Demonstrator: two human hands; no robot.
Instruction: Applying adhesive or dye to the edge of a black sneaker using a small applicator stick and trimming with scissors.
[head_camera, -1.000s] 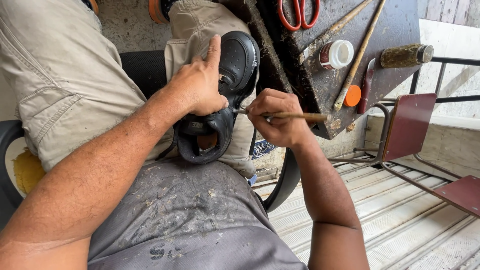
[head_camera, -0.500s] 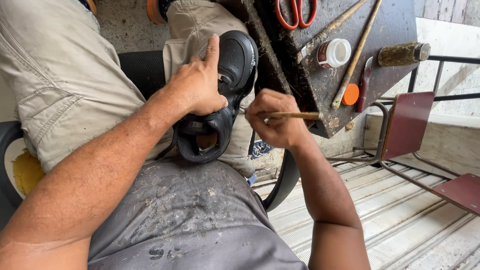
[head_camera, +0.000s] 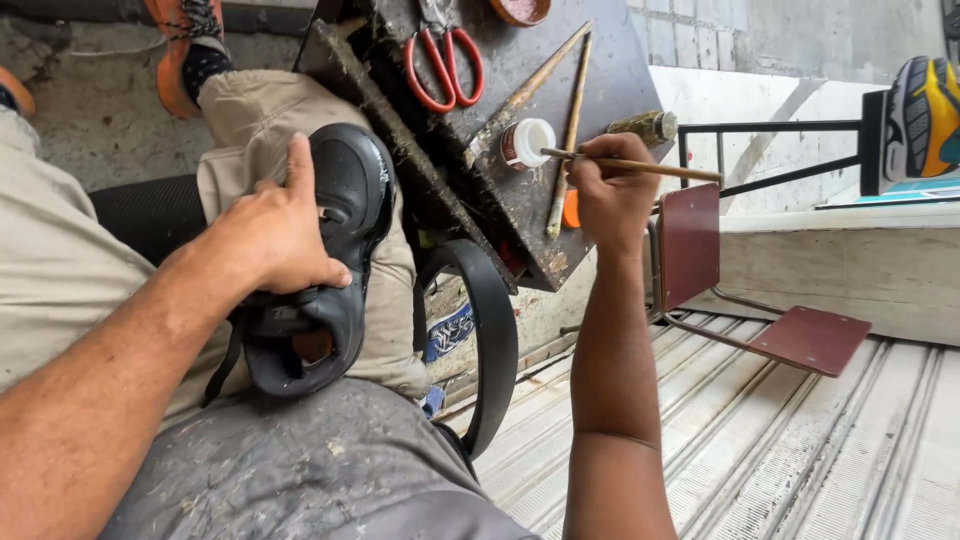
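My left hand (head_camera: 282, 232) grips a black shoe (head_camera: 335, 250) that rests on my lap, sole side turned away, thumb pointing up along its side. Over the dark stained work board (head_camera: 520, 190), my right hand (head_camera: 612, 190) pinches a thin wooden brush (head_camera: 640, 165). The brush tip reaches a small white-lidded jar (head_camera: 524, 142) on the board. The two hands are well apart.
Red-handled scissors (head_camera: 445, 62), two long sticks (head_camera: 560, 110) and a corked bottle (head_camera: 645, 127) lie on the board. A dark red metal chair (head_camera: 760, 290) stands to the right on ribbed metal flooring. A sports shoe (head_camera: 925, 105) sits on a ledge at far right.
My right hand has moved away from the black shoe, up and right to the small jar on the board, still holding the brush. The left hand keeps its hold on the shoe.
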